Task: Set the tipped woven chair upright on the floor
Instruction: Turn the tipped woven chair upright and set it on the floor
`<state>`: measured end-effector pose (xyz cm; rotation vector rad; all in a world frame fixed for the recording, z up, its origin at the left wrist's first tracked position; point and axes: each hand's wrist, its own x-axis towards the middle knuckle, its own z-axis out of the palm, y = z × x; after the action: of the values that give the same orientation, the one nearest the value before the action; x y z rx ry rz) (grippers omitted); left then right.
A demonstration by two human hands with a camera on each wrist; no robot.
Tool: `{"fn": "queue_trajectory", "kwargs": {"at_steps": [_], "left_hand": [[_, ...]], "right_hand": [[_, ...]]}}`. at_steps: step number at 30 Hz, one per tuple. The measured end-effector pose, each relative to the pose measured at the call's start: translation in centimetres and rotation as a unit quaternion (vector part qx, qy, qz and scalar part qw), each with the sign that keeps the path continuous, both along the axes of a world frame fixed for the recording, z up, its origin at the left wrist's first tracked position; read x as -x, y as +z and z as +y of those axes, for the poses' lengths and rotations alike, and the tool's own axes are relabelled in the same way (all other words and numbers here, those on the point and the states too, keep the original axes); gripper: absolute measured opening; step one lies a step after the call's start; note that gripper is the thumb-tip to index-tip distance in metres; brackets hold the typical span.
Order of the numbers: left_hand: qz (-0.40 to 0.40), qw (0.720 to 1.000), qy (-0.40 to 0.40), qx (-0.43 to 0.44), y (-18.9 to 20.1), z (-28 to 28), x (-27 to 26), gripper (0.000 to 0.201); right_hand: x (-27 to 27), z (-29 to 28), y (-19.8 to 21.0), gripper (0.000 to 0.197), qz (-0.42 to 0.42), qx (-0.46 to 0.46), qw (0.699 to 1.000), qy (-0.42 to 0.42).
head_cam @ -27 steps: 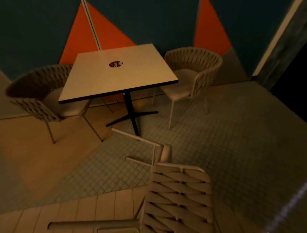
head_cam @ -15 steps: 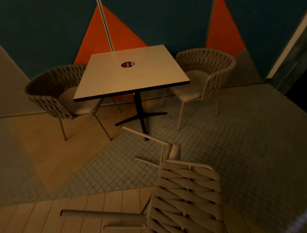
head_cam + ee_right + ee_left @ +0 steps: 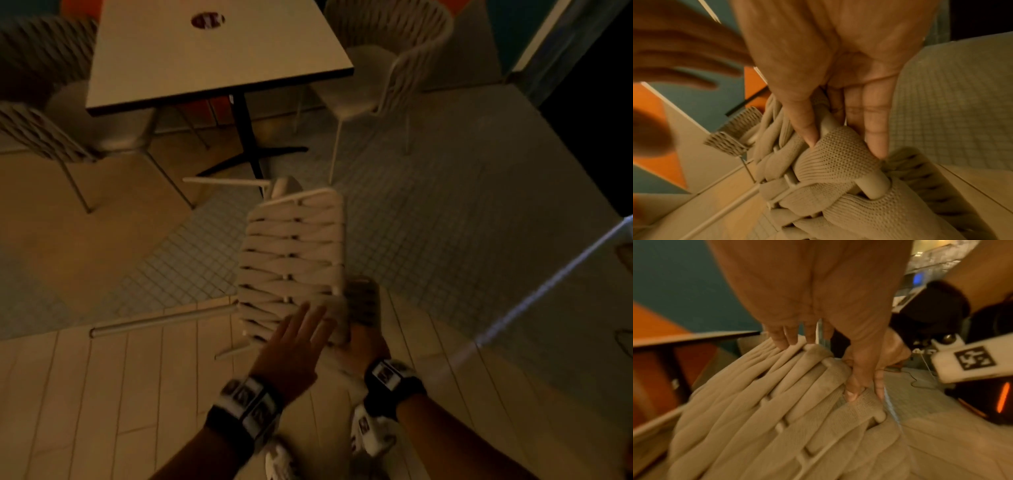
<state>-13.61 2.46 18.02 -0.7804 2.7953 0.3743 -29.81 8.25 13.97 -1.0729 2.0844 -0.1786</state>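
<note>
The tipped woven chair [image 3: 291,260] lies on its side on the floor in front of the table, its thin legs [image 3: 157,320] pointing left. My left hand [image 3: 294,342] is at the near end of the woven back with straight, spread fingers, and its fingertips [image 3: 789,340] touch the beige straps. My right hand [image 3: 363,342] grips the chair's rim at the near right corner. There the thumb [image 3: 803,128] presses one side of the rim tube [image 3: 869,183] and the fingers [image 3: 875,129] wrap the other side.
A square table [image 3: 212,58] on a black cross foot [image 3: 253,157] stands just beyond the tipped chair. Upright woven chairs stand at its right [image 3: 387,78] and left [image 3: 51,113]. A pale cord [image 3: 548,284] slants across the right. My shoes [image 3: 370,431] are below my wrists.
The view has dropped and come closer to the tipped chair. Both hands, unseen before, are now on its near end, the right one holding the rim. The chair still lies on its side.
</note>
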Motion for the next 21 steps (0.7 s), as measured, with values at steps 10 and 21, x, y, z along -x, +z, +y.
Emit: {"fn": "queue_trajectory", "kwargs": {"at_steps": [10,21], "left_hand": [[-0.161,0.963,-0.128,0.176,5.0,-6.6,2.0,0.040],[-0.167,0.966,-0.097,0.170,7.6,-10.3,-5.2,0.048]], "right_hand": [[-6.7,-3.3,3.8,0.026,0.080,0.077,0.987,0.118],[3.8,5.8,-5.5,0.131,0.039,-0.054,0.977,0.200]]}}
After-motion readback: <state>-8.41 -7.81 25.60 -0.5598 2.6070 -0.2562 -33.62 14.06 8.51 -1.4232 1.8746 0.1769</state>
